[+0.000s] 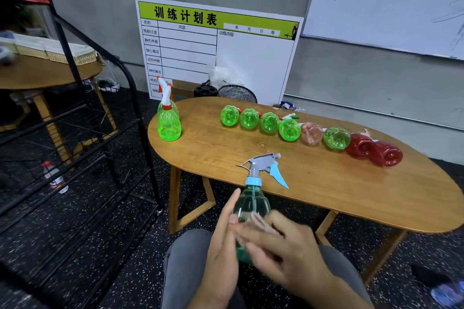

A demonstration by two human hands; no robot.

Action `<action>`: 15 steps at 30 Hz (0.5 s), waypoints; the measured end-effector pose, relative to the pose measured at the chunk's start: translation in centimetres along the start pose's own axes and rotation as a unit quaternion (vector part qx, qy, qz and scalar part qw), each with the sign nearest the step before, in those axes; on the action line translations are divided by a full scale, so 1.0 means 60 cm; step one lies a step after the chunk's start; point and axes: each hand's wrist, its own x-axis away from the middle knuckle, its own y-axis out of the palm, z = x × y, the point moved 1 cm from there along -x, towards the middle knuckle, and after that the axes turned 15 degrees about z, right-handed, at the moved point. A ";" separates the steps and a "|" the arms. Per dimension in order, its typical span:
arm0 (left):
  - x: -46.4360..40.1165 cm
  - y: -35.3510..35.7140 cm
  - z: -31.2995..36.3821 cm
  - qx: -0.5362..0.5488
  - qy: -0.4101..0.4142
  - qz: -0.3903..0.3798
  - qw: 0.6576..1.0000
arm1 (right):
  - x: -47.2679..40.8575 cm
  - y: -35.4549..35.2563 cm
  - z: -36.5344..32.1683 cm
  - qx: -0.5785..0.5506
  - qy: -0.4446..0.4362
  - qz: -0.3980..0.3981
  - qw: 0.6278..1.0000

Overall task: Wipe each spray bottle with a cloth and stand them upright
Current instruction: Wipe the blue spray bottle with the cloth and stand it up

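My left hand (221,241) cradles the teal spray bottle (251,211) from its left side, fingers long and nearly straight along the body, index tip near the shoulder; whether the thumb wraps behind I cannot tell. My right hand (281,243) lies across the bottle's lower half, fingers curled onto a small pale cloth (253,223) pressed against the plastic, though motion blur smears both hand and cloth, so the exact pinch is unclear. The bottle is held upright above my lap, its grey-and-blue trigger head (263,165) rising in front of the near edge of the tabletop (326,190), not yet set down. Beyond the bottle, to its left at the tabletop's far end, one green spray bottle (168,123) already stands upright. Beyond and to the right of it, a row of bottles lies on its side: four green (258,120), one pale pink (312,134), another green (336,138) and two red (374,152), touching or nearly so. I judge the risk lies in my loose left-hand support: a hard rub from the cloth could twist the bottle free and drop it to the floor. Setting it down carelessly near the row could nudge those round bottles rolling. The lying bottles' trigger heads are mostly hidden behind their bodies, and the held bottle's base is covered by my hands.
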 end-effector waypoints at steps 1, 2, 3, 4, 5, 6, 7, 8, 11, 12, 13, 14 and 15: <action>0.000 0.001 0.002 0.010 -0.001 -0.001 1.000 | 0.008 -0.002 -0.004 0.008 -0.039 -0.010 0.999; 0.000 0.001 0.002 0.012 0.002 -0.005 1.000 | 0.011 -0.004 -0.006 0.016 -0.067 -0.012 0.998; 0.001 0.002 0.004 0.011 0.003 -0.009 1.000 | 0.011 -0.006 -0.005 0.022 -0.081 -0.009 0.996; 0.001 0.002 0.004 0.007 0.005 -0.009 1.000 | 0.007 -0.008 -0.001 0.025 -0.079 -0.004 0.997; 0.001 0.003 0.002 0.001 0.009 -0.011 1.000 | -0.001 -0.008 0.003 0.023 -0.058 0.002 0.998; 0.001 0.003 -0.001 -0.009 0.017 -0.013 1.000 | -0.011 -0.009 0.010 0.016 -0.020 0.014 1.000; 0.001 0.003 -0.005 -0.018 0.025 -0.017 0.999 | -0.023 -0.009 0.018 0.006 0.027 0.031 0.999; 0.002 0.003 -0.008 -0.023 0.027 -0.016 0.999 | -0.033 -0.008 0.026 -0.003 0.075 0.050 0.996; 0.004 0.003 -0.011 -0.020 0.022 -0.020 0.999 | -0.048 -0.001 0.041 -0.001 0.157 0.080 0.984; 0.004 0.003 -0.009 -0.020 0.028 -0.017 0.999 | -0.047 0.002 0.040 -0.001 0.164 0.083 0.983; 0.002 0.002 -0.009 -0.019 0.033 -0.016 0.999 | -0.044 0.003 0.036 -0.006 0.164 0.085 0.983; 0.001 0.002 -0.006 -0.014 0.034 -0.012 0.999 | -0.038 0.003 0.028 -0.014 0.156 0.084 0.984; -0.001 0.001 -0.006 -0.007 0.032 -0.010 0.999 | -0.030 0.003 0.019 -0.022 0.136 0.077 0.987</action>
